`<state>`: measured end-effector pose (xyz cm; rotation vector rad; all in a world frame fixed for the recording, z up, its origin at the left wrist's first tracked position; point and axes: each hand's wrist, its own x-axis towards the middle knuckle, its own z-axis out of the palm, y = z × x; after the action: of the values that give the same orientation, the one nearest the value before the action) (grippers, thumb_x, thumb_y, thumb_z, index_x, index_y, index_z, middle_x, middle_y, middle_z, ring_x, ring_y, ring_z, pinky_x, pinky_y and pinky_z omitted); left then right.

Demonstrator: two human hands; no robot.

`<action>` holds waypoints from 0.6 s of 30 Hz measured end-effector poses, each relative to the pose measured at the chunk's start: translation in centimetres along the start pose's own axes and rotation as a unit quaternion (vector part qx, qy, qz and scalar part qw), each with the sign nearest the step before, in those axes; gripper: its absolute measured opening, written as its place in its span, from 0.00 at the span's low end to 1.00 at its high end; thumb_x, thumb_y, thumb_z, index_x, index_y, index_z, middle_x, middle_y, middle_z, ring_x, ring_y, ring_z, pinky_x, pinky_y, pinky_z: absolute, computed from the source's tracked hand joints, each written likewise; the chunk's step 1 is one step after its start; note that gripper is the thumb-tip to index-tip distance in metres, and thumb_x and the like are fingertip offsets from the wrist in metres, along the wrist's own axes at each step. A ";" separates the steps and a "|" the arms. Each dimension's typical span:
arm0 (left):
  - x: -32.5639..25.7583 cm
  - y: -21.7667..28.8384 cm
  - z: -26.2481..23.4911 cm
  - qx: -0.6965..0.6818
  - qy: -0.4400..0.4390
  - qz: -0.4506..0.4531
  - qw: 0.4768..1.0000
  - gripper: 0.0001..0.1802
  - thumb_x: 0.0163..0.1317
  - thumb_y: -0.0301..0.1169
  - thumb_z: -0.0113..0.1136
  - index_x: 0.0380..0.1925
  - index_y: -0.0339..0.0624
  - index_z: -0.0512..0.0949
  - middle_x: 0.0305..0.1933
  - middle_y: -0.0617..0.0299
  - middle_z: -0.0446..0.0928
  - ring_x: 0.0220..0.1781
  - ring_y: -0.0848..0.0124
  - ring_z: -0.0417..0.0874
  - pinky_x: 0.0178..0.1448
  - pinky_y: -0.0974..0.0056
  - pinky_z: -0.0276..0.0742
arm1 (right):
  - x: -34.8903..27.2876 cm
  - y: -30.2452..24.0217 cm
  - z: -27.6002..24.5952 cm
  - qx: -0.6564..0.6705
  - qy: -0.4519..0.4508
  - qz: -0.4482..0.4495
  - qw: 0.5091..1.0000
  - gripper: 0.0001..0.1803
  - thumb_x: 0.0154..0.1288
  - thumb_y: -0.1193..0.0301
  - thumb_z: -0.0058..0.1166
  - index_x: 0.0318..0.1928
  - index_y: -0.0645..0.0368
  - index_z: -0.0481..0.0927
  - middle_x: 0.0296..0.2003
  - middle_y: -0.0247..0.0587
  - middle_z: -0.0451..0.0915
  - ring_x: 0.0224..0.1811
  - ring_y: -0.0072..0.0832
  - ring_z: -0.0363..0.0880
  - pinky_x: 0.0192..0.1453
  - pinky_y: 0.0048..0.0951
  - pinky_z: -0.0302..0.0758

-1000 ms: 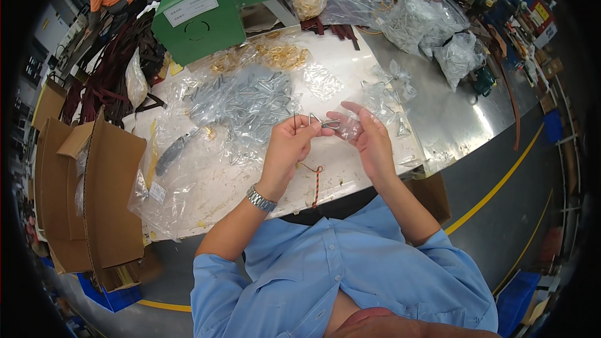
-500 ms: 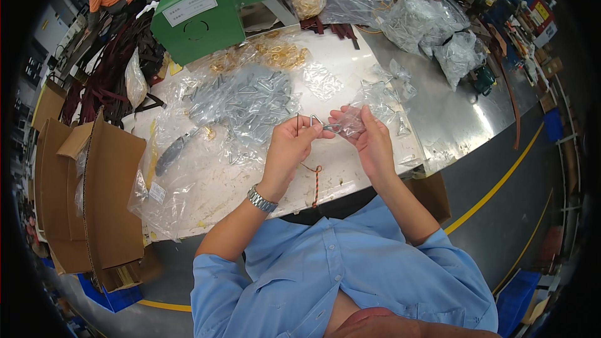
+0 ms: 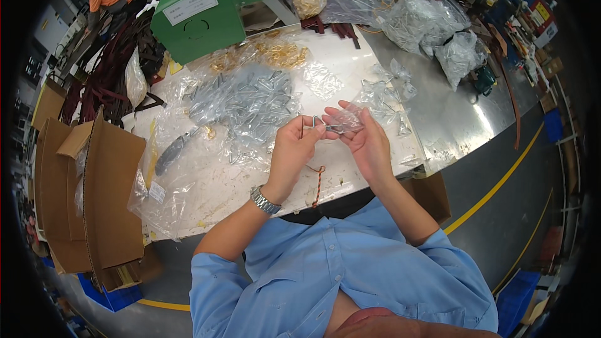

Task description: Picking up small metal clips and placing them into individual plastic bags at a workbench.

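While both hands meet above the white worktable (image 3: 350, 62), the count runs as follows. One left hand (image 3: 294, 150), fingers curled and pinched shut on one bent metal wire clip (image 3: 313, 122), held just over the table's near half. One right hand (image 3: 366, 144), fingers closed lightly round one small clear plastic bag (image 3: 345, 119), whose mouth touches the clip's tip. One wristwatch (image 3: 265, 200) on the left wrist.

Surroundings: one large heap of like metal clips (image 3: 250, 103) on clear film, just beyond the left hand; exact number cannot be told. One scatter of gold-coloured parts (image 3: 282, 55) farther back. Several filled small bags (image 3: 385, 97), uncounted, beside the right hand. One short red-and-orange cord (image 3: 318, 181) lying on the table edge, partly hidden under the left wrist. One green machine (image 3: 200, 12) at the table's far side. Two bulging clear sacks of metal parts (image 3: 432, 25) at the far right. Folded cardboard boxes (image 3: 100, 194) stand left of the table.
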<state>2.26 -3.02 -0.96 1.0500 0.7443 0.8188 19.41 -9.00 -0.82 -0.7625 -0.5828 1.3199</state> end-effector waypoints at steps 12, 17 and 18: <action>-0.1 -0.5 0.1 0.065 0.024 0.076 0.995 0.07 0.74 0.30 0.65 0.41 0.36 0.82 0.33 0.64 0.87 0.24 0.88 0.69 0.29 0.75 0.62 | -0.2 0.6 0.3 -0.014 -0.014 -0.020 1.000 0.26 0.84 0.70 0.48 0.75 0.68 0.64 0.69 0.62 0.75 0.69 0.45 0.80 0.76 0.43 0.75; 0.6 -1.0 -0.3 0.158 0.016 0.170 0.973 0.07 0.72 0.32 0.68 0.37 0.40 0.85 0.26 0.72 0.80 0.21 0.88 0.65 0.23 0.74 0.55 | -0.2 0.2 0.1 -0.007 -0.004 -0.026 1.000 0.27 0.84 0.70 0.47 0.75 0.71 0.63 0.69 0.63 0.75 0.71 0.48 0.78 0.77 0.44 0.74; 0.3 -0.6 -0.4 0.126 0.014 0.093 0.988 0.07 0.72 0.32 0.68 0.36 0.40 0.85 0.26 0.72 0.80 0.20 0.88 0.64 0.23 0.75 0.54 | -0.2 0.1 0.0 -0.013 0.002 -0.027 1.000 0.26 0.84 0.69 0.46 0.74 0.72 0.64 0.68 0.64 0.76 0.71 0.48 0.79 0.77 0.44 0.75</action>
<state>2.25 -2.74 -1.67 1.3525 0.7958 0.9159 19.31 -9.22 -0.83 -0.7654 -0.6135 1.2627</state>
